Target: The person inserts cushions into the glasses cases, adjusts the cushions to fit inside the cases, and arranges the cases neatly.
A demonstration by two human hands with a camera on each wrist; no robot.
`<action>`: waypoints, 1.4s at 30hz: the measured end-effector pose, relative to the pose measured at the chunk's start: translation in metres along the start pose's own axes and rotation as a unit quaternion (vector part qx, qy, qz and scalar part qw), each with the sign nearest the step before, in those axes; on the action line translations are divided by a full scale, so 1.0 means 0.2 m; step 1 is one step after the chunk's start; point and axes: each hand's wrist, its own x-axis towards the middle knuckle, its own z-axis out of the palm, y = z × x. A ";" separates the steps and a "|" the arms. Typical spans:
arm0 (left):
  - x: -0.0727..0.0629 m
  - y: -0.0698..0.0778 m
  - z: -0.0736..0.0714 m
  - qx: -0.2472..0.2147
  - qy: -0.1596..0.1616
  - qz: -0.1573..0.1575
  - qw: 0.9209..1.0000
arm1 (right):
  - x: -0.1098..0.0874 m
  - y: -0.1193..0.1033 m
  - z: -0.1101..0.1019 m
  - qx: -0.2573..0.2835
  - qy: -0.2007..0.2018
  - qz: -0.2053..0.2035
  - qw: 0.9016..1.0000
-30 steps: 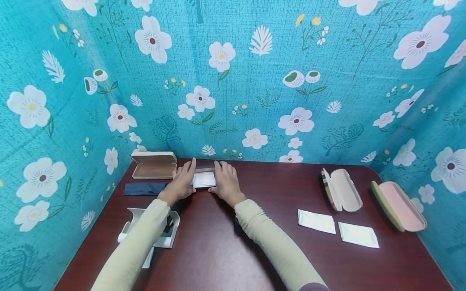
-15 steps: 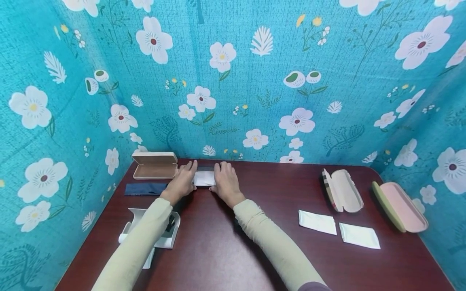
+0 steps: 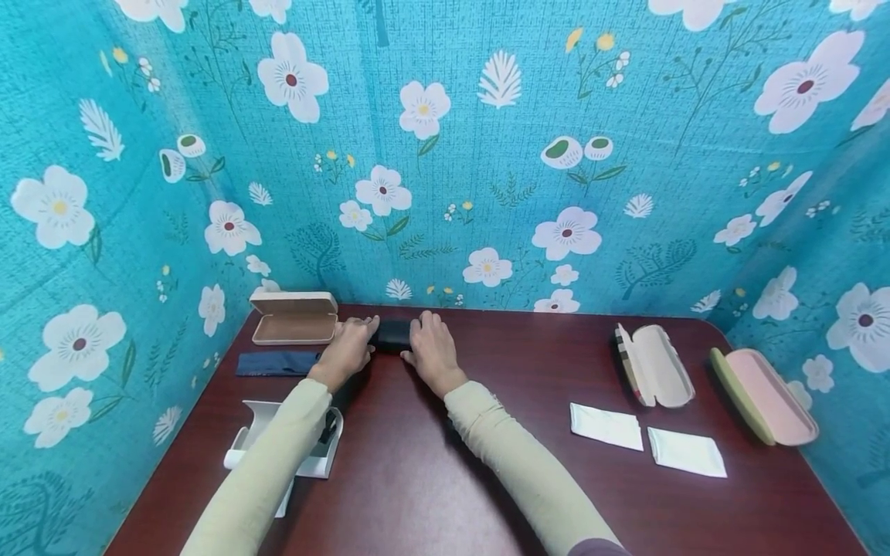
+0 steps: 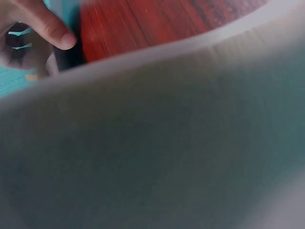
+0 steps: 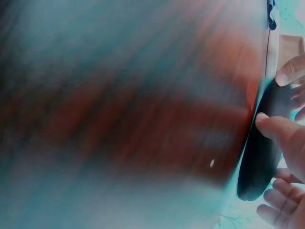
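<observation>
A black glasses case point(image 3: 393, 337) lies closed near the back edge of the table, between both hands. My left hand point(image 3: 348, 346) holds its left end, and my right hand point(image 3: 434, 347) holds its right end. In the right wrist view both thumbs rest on the near side of the long, rounded case point(image 5: 259, 162), with fingers behind it. The left wrist view is mostly blocked by a blurred sleeve, but the left thumb point(image 4: 62, 38) shows against the dark case. No white cloth shows at the case now.
An open beige case point(image 3: 295, 328) and a folded dark blue cloth point(image 3: 276, 363) lie to the left. The left forearm partly hides a white case point(image 3: 316, 466) with dark contents. Rightward are two white cloths point(image 3: 605, 425), an open checked case point(image 3: 660, 363) and a green-and-pink one point(image 3: 768, 394).
The black case's lid has come down over the white cloth, which is now out of sight. The left hand's fingers have lowered and curled closer; the right hand has barely moved.
</observation>
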 end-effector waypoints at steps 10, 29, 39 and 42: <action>0.02 0.03 -0.06 0.019 -0.020 0.011 1.000 | -0.01 0.01 -0.03 -0.001 0.000 -0.015 1.000; -0.06 0.04 -0.10 -0.113 -0.031 -0.042 0.992 | -0.04 0.03 -0.14 0.127 -0.095 0.056 0.986; -0.19 0.15 -0.20 -0.163 0.040 -0.030 0.985 | -0.13 -0.01 -0.26 0.203 -0.068 0.057 0.975; -0.23 0.18 -0.22 -0.170 0.044 -0.029 0.984 | -0.17 -0.02 -0.30 0.227 -0.085 0.058 0.969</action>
